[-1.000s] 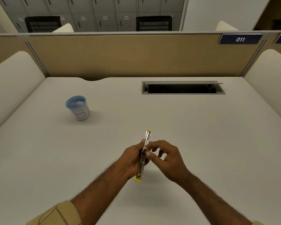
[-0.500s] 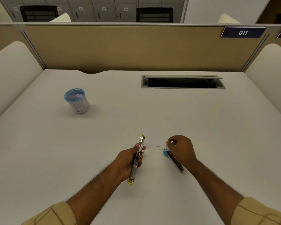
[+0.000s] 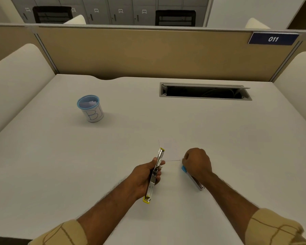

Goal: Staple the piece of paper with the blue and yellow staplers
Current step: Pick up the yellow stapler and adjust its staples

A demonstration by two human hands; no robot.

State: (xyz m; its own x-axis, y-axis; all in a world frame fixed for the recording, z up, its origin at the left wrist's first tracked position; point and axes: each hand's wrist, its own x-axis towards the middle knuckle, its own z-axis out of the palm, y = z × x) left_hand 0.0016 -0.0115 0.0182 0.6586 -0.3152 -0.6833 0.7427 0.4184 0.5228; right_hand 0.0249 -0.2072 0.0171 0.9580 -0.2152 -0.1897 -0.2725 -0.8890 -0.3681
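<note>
Near the counter's front edge, about mid-width, left hand (image 3: 145, 175) is wrapped tight round the yellow stapler (image 3: 155, 175), fingers closed on its metal middle; the stapler looks hinged open, long axis running front-to-back with a slight tilt, yellow nose toward the back edge, yellow tail toward the person. Right hand (image 3: 197, 163) is fisted just beside it to the right, closed on the blue stapler (image 3: 191, 176), which lies on the counter (image 3: 219, 138) angled from its blue nose out to the front-right; the grip on it is mostly hidden under the knuckles. Piece of paper (image 3: 169, 149) lies flat, faint white on white, just behind and between both hands; its front edge runs from the yellow stapler's nose across to the right knuckles. Both noses sit at that front edge, left corner for yellow, right corner for blue. Likely next: each stapler bites its own near corner. Blue-rimmed cup (image 3: 90, 108) stands well apart, toward the back-left.
</note>
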